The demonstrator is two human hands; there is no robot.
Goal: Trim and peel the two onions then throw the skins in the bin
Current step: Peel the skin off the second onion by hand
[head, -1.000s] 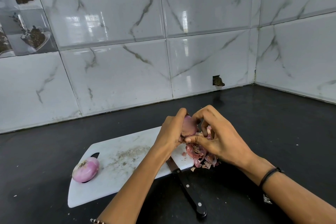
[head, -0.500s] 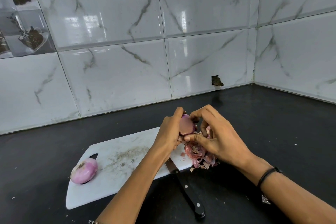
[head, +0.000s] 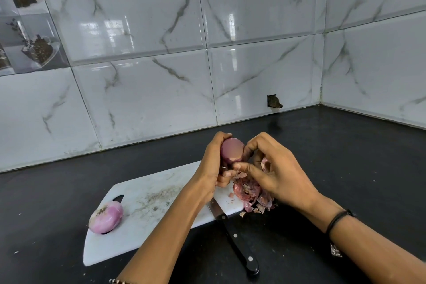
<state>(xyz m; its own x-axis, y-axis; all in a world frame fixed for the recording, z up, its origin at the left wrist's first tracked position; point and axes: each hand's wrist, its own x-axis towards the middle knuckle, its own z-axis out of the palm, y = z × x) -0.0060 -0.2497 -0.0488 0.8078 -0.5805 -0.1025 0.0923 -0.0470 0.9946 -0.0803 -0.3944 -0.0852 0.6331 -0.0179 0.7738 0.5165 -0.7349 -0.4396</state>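
One onion (head: 231, 150) is gripped by left hand (head: 211, 168) and right hand (head: 281, 175).

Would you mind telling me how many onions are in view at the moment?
2. The held onion is gripped by the left hand above the cutting board; the second onion lies at the board's left end. None looks hidden.

A kitchen: a glossy black stone countertop (head: 345, 168) meets a corner of white marble-veined wall tiles (head: 138, 30). On it lies a white plastic chopping board (head: 149, 203), with a pink onion (head: 106, 217) at the board's left end, a black-handled knife (head: 239, 249) across its near edge and papery pink onion skins (head: 251, 193) at its right end
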